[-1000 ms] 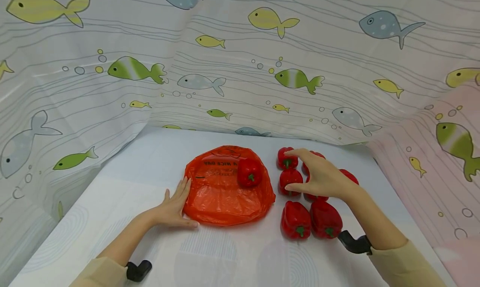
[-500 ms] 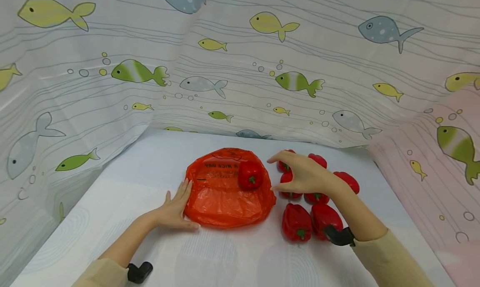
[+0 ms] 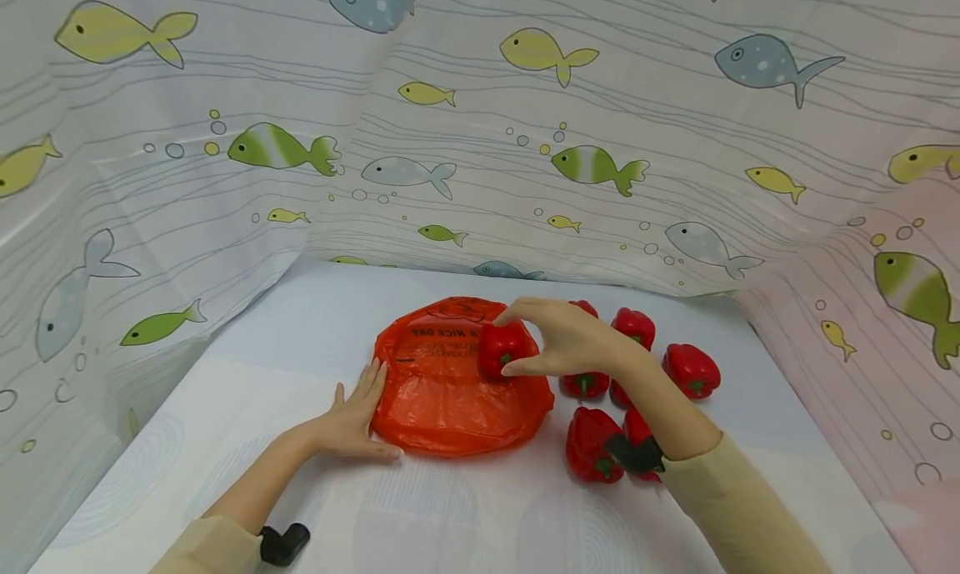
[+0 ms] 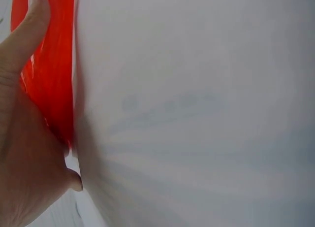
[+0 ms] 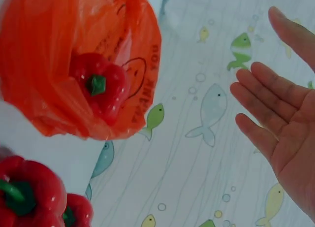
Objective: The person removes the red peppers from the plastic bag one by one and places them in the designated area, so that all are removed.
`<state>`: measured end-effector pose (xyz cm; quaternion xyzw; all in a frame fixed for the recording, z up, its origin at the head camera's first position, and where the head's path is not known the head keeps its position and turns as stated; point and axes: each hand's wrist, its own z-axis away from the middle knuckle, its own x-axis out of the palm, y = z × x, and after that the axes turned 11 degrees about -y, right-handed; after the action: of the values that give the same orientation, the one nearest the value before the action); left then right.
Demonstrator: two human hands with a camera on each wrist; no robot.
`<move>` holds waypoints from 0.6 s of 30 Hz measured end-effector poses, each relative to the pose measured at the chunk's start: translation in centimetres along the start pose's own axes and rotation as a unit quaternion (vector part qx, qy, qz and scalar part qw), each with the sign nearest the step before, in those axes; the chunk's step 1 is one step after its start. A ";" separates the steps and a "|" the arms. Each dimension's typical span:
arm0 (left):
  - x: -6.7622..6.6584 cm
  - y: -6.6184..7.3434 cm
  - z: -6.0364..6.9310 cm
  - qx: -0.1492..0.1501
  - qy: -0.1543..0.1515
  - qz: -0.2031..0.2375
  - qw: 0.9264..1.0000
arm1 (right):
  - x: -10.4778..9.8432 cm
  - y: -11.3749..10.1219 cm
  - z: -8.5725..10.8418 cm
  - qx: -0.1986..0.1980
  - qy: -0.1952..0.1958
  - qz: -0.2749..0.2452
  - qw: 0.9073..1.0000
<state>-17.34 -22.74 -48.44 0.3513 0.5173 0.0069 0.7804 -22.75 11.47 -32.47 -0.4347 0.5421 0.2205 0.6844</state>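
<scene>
A red bell pepper sits on the right part of a flat orange plastic bag. My right hand is over the bag's right edge in the head view, its thumb and fingers spread apart at the pepper's right side. In the right wrist view, that hand shows stretched fingers holding nothing, apart from the bell pepper. My left hand rests on the bag's left edge with fingers straight. The left wrist view has the left hand beside the orange bag.
Several more red bell peppers stand right of the bag, among them a far one, a right one and a near one. My right forearm covers some of them. A fish-print curtain hangs behind the white table.
My right hand has moved left from above the row of bell peppers to the one on the bag, its fingers still spread. My left hand has stayed at the bag's left edge.
</scene>
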 end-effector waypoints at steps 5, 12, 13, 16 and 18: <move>0.0 -0.2 -0.1 -0.003 -0.006 0.000 1.000 | 0.0 -0.4 -1.6 -0.017 -0.011 -0.019 1.000; 0.1 -0.3 -0.1 -0.001 -0.010 0.004 1.000 | 0.4 -1.0 -3.1 -0.024 -0.033 -0.018 0.999; 0.0 -0.3 -0.1 -0.002 -0.010 0.003 1.000 | 0.4 -1.0 -3.3 -0.026 -0.034 -0.019 0.999; -0.1 -0.3 0.0 -0.001 -0.007 0.000 1.000 | 0.5 -1.2 -3.8 -0.029 -0.035 -0.014 0.999; -0.3 -0.3 0.0 -0.002 -0.007 -0.001 1.000 | 0.3 -1.3 -4.2 -0.029 -0.038 -0.010 0.999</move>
<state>-17.60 -23.05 -48.36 0.3490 0.5126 0.0045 0.7845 -23.95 7.25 -32.46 -0.4516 0.5048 0.2455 0.6935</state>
